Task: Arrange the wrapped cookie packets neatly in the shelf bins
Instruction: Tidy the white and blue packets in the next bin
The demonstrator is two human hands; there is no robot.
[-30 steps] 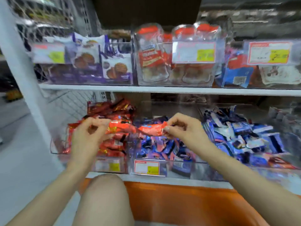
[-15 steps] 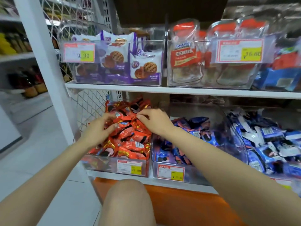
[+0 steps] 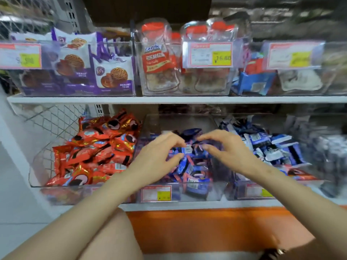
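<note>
On the lower shelf stand three clear bins. The left bin (image 3: 35,166) is heaped with red cookie packets (image 3: 97,147). The middle bin (image 3: 187,194) holds blue cookie packets (image 3: 195,171). The right bin (image 3: 249,192) holds blue and white packets (image 3: 272,145). My left hand (image 3: 155,156) and my right hand (image 3: 227,149) hover over the middle bin with fingers spread and lightly bent, fingertips close to the blue packets. Neither hand holds a packet.
The upper shelf (image 3: 169,99) carries bins of purple biscuit bags (image 3: 112,74), clear jars with red lids (image 3: 159,57) and price tags (image 3: 210,55). A wire mesh panel (image 3: 52,121) closes the left side. An orange base (image 3: 206,228) runs below; my knee (image 3: 105,239) is in front.
Both hands left the red packets in the left bin and moved right over the middle bin of blue packets. The red packet held a second ago has been let go.
</note>
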